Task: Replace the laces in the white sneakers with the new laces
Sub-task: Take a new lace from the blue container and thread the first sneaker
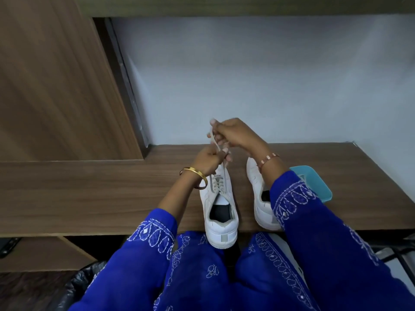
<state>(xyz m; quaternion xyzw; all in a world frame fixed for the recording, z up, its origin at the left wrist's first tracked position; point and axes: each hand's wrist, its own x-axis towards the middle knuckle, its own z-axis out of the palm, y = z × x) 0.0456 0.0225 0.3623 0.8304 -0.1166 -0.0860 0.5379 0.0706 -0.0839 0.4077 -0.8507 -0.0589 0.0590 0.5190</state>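
Now, both hands up over toe of left sneaker [219, 205]. Right hand [233, 133] higher, fingers curled, pinching lace [215, 143]; left hand [210, 161] just below, fingers closed round same lace, likely keeping it taut so it slides through eyelets. Sneaker sits on desk [89, 189], heel overhanging near edge, handy for close work. Second sneaker [258, 194] right of it, part hidden by sleeve. Count: two sneakers, one lace visible, one blue tray [318, 182] beyond second sneaker, contents unclear.
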